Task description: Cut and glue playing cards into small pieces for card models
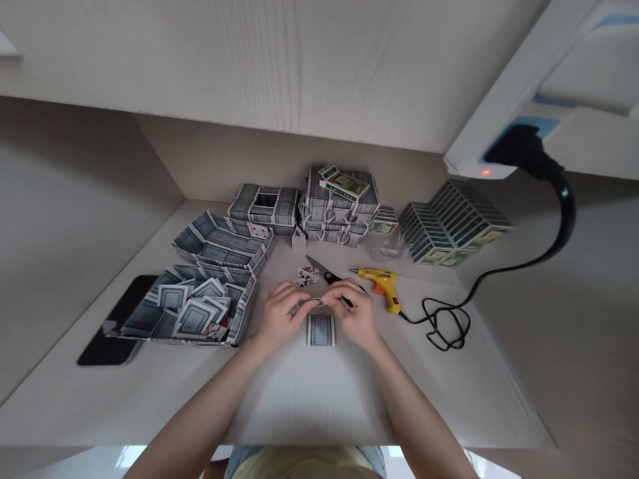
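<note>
Thin silvery strip [309, 302] pinched tightly between left hand [280, 318] and right hand [353, 314], just above a grey-backed playing card [321, 330].

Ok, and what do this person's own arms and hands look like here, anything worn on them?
The left forearm and right forearm are bare, with no sleeves on them. The left hand and right hand wear no gloves, and no watch or ring shows. A pale yellow top with grey-blue at its sides shows at the bottom of the view.
</note>
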`<action>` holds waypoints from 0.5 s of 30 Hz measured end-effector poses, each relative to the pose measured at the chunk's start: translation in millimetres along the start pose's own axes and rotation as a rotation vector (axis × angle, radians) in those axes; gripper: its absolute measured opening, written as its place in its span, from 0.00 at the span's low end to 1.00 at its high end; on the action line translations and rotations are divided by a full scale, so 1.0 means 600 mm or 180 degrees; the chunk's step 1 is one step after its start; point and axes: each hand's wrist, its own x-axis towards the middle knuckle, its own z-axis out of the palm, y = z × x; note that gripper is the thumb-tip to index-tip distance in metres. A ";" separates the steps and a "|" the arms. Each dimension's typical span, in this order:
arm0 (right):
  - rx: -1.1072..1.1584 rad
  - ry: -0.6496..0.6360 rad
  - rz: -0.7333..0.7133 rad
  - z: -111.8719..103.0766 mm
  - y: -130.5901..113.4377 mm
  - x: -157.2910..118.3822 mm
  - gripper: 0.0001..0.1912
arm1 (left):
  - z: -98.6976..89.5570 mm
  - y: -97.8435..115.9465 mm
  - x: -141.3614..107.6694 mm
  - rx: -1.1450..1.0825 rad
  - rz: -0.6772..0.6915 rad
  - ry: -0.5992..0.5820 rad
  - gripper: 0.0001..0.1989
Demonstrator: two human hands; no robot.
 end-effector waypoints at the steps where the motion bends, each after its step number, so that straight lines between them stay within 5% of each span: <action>1: 0.0114 -0.0041 0.0172 0.001 0.003 0.000 0.04 | 0.001 0.001 0.000 -0.0114 -0.0177 -0.0050 0.06; 7: 0.1128 -0.0345 0.1214 0.010 0.021 0.001 0.08 | 0.004 0.000 0.001 -0.0475 -0.1163 -0.0221 0.10; 15: 0.1387 -0.0183 0.1505 0.008 0.014 0.002 0.09 | 0.007 0.001 -0.003 -0.0911 -0.1614 -0.0324 0.16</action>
